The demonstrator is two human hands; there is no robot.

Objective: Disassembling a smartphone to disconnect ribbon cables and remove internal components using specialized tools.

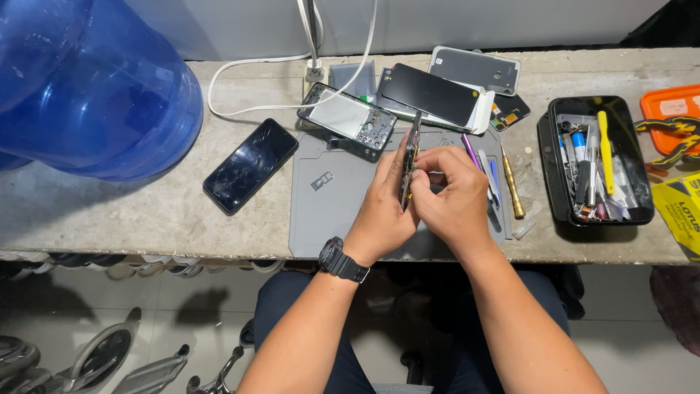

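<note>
Concrete bench (109,211) bears grey mat (328,219) beneath both hands (419,197).

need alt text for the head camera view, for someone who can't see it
Seen from above, a person's left hand and right hand hold a phone on edge over a grey work mat on a concrete bench. Other phones, a black tool tray and a blue water jug lie around.

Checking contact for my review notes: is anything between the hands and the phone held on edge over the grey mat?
Nothing visible. The left hand and right hand both grip the phone directly, above the grey mat.
</note>
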